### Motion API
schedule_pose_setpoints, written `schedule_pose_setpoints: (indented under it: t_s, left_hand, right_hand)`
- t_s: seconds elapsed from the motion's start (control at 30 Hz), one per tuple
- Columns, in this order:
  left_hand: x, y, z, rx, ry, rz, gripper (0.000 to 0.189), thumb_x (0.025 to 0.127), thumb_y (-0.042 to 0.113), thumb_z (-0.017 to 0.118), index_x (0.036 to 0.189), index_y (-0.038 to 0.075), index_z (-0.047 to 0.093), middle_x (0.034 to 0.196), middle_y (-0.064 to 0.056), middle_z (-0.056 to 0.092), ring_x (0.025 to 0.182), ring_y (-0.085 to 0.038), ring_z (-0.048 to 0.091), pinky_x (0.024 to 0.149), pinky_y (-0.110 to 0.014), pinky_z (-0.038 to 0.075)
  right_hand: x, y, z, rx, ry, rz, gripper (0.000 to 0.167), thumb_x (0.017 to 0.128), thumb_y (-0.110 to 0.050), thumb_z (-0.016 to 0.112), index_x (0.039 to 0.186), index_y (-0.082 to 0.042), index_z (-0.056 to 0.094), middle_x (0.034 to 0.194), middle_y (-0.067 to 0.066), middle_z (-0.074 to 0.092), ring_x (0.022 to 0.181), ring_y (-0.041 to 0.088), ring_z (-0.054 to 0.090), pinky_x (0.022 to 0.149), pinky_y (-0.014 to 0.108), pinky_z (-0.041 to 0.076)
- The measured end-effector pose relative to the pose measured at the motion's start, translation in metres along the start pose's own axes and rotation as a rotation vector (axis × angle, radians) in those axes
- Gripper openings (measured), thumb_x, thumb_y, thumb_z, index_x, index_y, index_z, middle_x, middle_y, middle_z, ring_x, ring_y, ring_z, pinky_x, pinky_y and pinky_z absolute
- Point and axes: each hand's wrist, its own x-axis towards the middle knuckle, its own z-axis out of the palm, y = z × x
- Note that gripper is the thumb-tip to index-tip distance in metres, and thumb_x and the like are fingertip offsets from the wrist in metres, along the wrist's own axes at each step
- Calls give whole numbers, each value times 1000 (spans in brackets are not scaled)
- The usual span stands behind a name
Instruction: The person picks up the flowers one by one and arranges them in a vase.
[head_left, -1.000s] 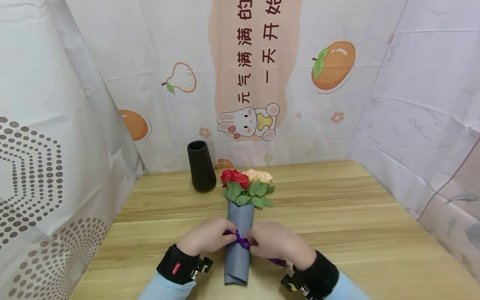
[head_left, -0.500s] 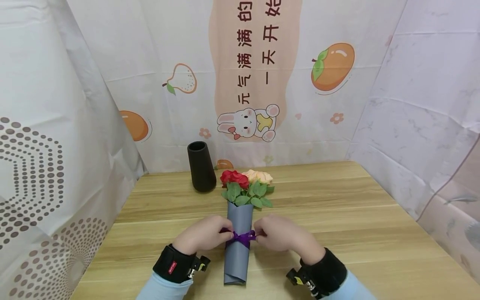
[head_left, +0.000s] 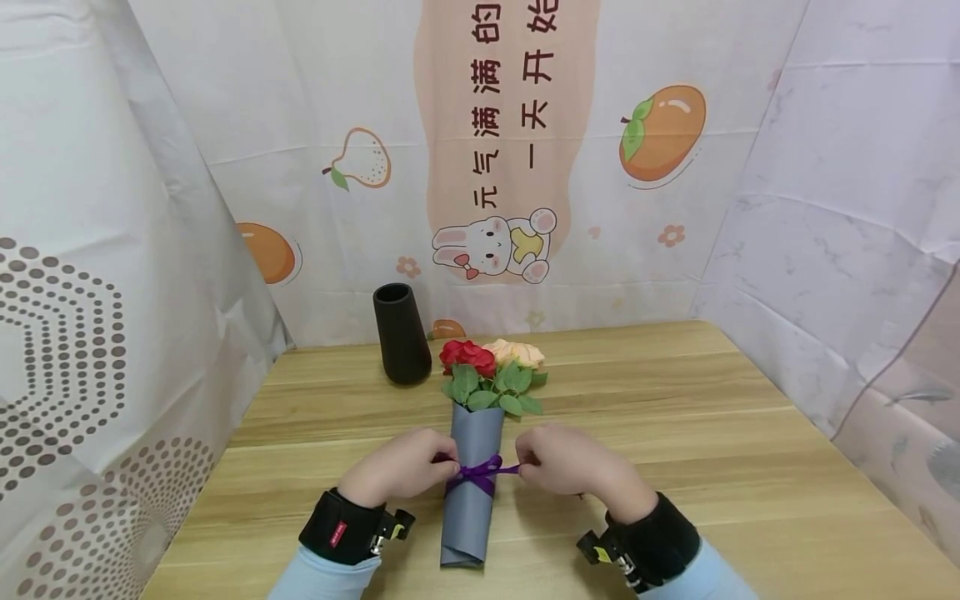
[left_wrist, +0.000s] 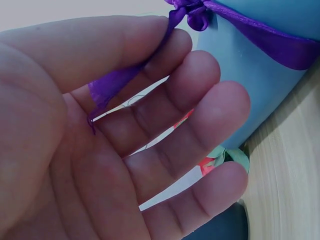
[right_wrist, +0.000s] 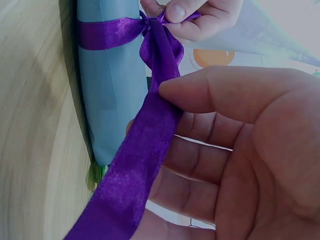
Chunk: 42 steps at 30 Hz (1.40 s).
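Observation:
A bouquet with a red rose (head_left: 468,356) and a peach rose (head_left: 516,353) lies on the table in grey-blue wrapping paper (head_left: 465,529). Round its middle runs a purple ribbon (head_left: 480,473), knotted with a small loop on top. To the left of the wrap, my left hand (head_left: 402,468) pinches one ribbon end between thumb and index finger; in the left wrist view the frayed tip hangs across the palm. My right hand (head_left: 564,460) pinches the other end, drawn straight out to the right. The right wrist view shows a wide ribbon tail (right_wrist: 132,165) hanging past the fingers.
A black vase (head_left: 402,337) stands upright behind the bouquet, to its left. The wood-grain table (head_left: 660,417) meets a printed cloth backdrop (head_left: 360,242) at the back, with hanging sheets on both sides.
My right hand has moved off the wrap to the right, stretching its ribbon end out. My left hand has shifted slightly left. The bow's knot has drawn narrower, and the wrap has slid slightly left.

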Motion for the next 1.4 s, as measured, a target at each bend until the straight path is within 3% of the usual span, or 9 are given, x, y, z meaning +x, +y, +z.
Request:
schedule_pose_setpoints:
  t_s: [0.4,0.67,1.03,1.4]
  left_hand:
    - [-2,-7,-4,-5,10,-3,17,100,15,65,84,14,72,72,11,57,67,-7,51,60,-26,44]
    - [-5,-9,-8,-17,31,-27,23,101,14,64,78,16,65,68,11,50,64,-6,47,57,-24,38]
    - [-13,-19,-18,-27,88,-108,14,100,17,66,88,16,72,70,8,56,59,-8,48,53,-25,39]
    - [-24,-32,-32,-53,146,-168,12,100,19,68,89,14,68,69,4,52,61,-12,47,54,-26,37]
  right_hand:
    - [-4,10,-5,37,12,29,26,91,-11,68,71,-21,57,62,-10,48,55,5,46,52,25,40]
    - [-4,18,-7,-7,35,40,27,92,-16,70,70,-24,58,59,-13,46,53,4,44,50,25,37]
    - [-9,28,-14,47,19,94,24,93,-14,68,72,-21,59,61,-10,51,52,6,47,50,25,41]
    - [-14,38,-23,49,23,129,15,91,-9,69,79,-17,64,64,-8,54,55,7,48,53,26,42]
